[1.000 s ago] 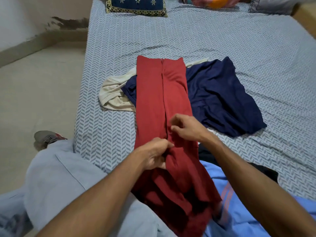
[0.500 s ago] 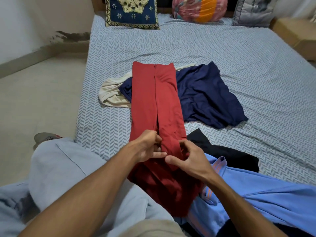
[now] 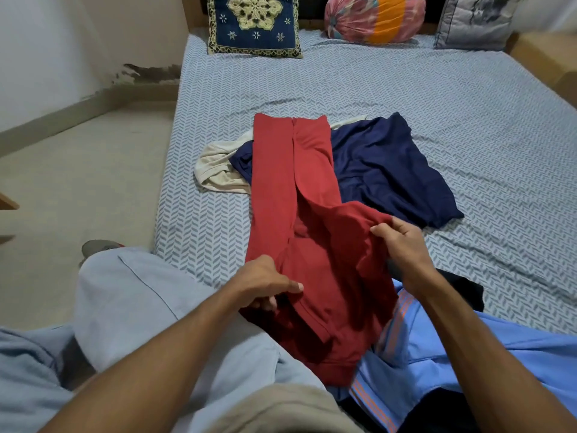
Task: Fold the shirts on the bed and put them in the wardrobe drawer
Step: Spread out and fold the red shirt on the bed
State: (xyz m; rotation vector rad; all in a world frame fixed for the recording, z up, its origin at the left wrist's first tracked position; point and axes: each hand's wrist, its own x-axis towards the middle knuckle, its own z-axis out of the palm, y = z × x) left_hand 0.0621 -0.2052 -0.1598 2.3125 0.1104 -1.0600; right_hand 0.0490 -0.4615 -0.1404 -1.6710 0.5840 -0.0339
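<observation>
The red shirt (image 3: pixel 281 189) lies lengthwise down the bed (image 3: pixel 437 98), its sides already turned in to make a narrow strip, with its near end draped over the person's lap. The left hand (image 3: pixel 265 284) pinches the near left edge to anchor it while the right hand (image 3: pixel 402 245), set apart, grips a lifted flap on the right, probably to re-lay that side. The navy shirt (image 3: pixel 387 170) and cream shirt (image 3: pixel 215 167) wait underneath, unfolded.

Soft, even indoor light falls on the bed (image 3: pixel 406 98), bright enough to show its zigzag print sharply in the middle, with no glare and only faint shadows under the clothes lying on it. Nearer than the bed, the forearms and the grey trousers (image 3: pixel 140 307) look softer and slightly blurred. The wide lens bends the bed's edges outward, and the wall (image 3: pixel 62 42) left of it curves.
</observation>
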